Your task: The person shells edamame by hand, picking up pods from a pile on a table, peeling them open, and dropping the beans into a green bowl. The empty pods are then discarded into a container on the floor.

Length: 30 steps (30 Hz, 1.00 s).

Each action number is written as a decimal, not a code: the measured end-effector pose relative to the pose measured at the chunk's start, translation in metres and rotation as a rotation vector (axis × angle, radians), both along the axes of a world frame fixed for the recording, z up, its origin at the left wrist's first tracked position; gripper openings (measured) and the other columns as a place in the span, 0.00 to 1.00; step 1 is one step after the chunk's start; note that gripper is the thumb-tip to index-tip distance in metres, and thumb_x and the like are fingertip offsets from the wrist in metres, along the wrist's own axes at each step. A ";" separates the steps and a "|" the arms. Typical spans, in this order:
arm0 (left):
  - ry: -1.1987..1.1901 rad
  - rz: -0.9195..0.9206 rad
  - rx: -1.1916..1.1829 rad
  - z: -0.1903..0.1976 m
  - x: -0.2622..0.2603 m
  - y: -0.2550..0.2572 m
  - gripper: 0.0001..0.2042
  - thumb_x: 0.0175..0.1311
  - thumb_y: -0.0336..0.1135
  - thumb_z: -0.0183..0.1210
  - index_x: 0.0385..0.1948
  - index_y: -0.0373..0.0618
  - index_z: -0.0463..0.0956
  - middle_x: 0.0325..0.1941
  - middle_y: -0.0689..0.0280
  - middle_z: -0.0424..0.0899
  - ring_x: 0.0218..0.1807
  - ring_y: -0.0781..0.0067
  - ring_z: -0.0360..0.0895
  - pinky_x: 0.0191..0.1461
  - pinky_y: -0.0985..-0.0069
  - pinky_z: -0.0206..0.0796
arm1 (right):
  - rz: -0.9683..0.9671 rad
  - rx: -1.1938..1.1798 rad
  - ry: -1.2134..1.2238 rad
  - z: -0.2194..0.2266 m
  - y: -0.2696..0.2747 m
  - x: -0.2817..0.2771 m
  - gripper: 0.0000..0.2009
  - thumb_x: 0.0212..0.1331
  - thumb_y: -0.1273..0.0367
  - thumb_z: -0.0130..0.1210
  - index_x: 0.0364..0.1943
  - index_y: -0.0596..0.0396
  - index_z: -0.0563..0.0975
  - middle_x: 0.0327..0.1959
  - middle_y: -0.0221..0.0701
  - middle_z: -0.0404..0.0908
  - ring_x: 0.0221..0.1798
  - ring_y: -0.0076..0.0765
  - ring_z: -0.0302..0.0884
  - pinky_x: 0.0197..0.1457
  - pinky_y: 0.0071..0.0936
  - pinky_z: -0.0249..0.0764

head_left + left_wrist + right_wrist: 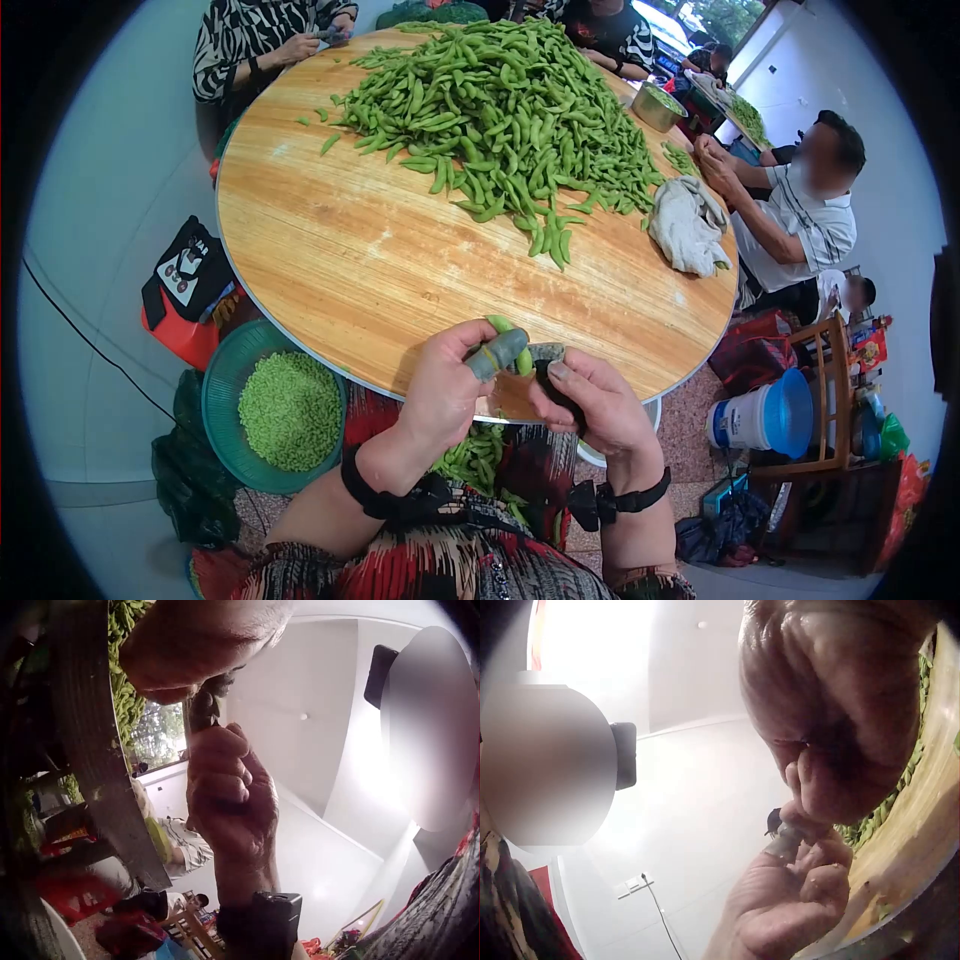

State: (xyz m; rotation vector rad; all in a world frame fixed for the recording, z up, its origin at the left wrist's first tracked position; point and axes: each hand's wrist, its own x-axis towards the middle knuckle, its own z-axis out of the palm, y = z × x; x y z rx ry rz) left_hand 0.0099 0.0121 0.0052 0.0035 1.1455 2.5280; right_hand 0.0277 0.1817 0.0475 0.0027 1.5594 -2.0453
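Observation:
At the near edge of the table, my left hand (440, 380) pinches a green soybean pod (525, 363) between thumb and finger. A grey cover with a yellowish band (500, 353) wraps the left thumb. My right hand (605, 405) meets it from the other side, fingers curled, its grey-covered fingertip at the pod's lower end. Dark material (560, 397) wraps a right finger. Both wrist views show the hands (229, 784) (791, 900) tip to tip, with the pod mostly hidden behind fingers. A large heap of pods (510, 110) lies farther back on the table.
The round wooden table (340, 250) carries a crumpled pale cloth (688, 225) and a metal bowl (657, 106). A green basket of shelled beans (215, 400) stands at lower left. Pods (475, 455) lie in the lap. Other people sit around; a white bucket (735, 425) stands right.

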 end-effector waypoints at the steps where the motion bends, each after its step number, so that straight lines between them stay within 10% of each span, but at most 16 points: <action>1: 0.027 0.044 -0.036 0.002 0.001 0.001 0.04 0.59 0.28 0.54 0.34 0.40 0.75 0.27 0.70 0.78 0.23 0.91 0.65 0.22 0.93 0.50 | 0.021 -0.032 -0.006 -0.001 0.001 0.000 0.10 0.65 0.66 0.43 0.31 0.57 0.70 0.21 0.22 0.69 0.18 0.13 0.58 0.20 0.11 0.55; 9: 0.256 0.165 -0.147 -0.011 0.004 0.006 0.03 0.56 0.25 0.54 0.31 0.40 0.74 0.30 0.69 0.77 0.30 0.86 0.71 0.31 0.90 0.61 | -0.017 0.075 -0.017 -0.002 -0.005 0.004 0.07 0.65 0.67 0.44 0.33 0.54 0.70 0.21 0.20 0.69 0.18 0.11 0.57 0.19 0.09 0.54; 12: 0.148 -0.139 0.034 -0.004 0.003 -0.004 0.05 0.54 0.22 0.53 0.31 0.40 0.74 0.31 0.69 0.76 0.33 0.85 0.72 0.34 0.88 0.63 | -0.037 0.025 -0.053 -0.004 -0.006 0.004 0.07 0.65 0.67 0.44 0.33 0.54 0.71 0.20 0.20 0.69 0.18 0.11 0.58 0.20 0.09 0.54; 19: 0.353 0.122 -0.500 0.003 0.000 0.012 0.09 0.53 0.23 0.57 0.38 0.38 0.74 0.34 0.70 0.77 0.37 0.84 0.71 0.43 0.84 0.64 | -0.189 0.560 0.520 -0.031 -0.007 -0.001 0.08 0.62 0.68 0.47 0.30 0.58 0.73 0.20 0.20 0.71 0.22 0.13 0.63 0.24 0.13 0.60; 22: 0.380 0.119 -0.569 0.005 -0.003 0.012 0.13 0.54 0.24 0.58 0.42 0.37 0.73 0.38 0.69 0.77 0.41 0.83 0.71 0.47 0.82 0.64 | -0.241 0.264 0.150 -0.025 -0.001 -0.007 0.09 0.62 0.68 0.48 0.30 0.60 0.73 0.19 0.20 0.70 0.23 0.14 0.65 0.26 0.15 0.62; 27: 0.368 0.075 -0.422 -0.004 -0.010 0.013 0.18 0.55 0.24 0.56 0.50 0.38 0.71 0.40 0.66 0.78 0.43 0.81 0.72 0.49 0.81 0.64 | -0.233 0.495 0.338 -0.018 0.000 -0.012 0.10 0.61 0.67 0.50 0.29 0.61 0.75 0.18 0.22 0.71 0.22 0.14 0.66 0.25 0.17 0.63; 30: 0.652 0.144 -0.848 -0.001 -0.010 0.017 0.19 0.57 0.23 0.53 0.52 0.40 0.70 0.39 0.66 0.78 0.43 0.77 0.74 0.49 0.79 0.65 | -0.319 0.584 0.426 -0.015 0.000 -0.018 0.08 0.58 0.69 0.53 0.31 0.62 0.75 0.18 0.24 0.72 0.22 0.16 0.67 0.25 0.19 0.64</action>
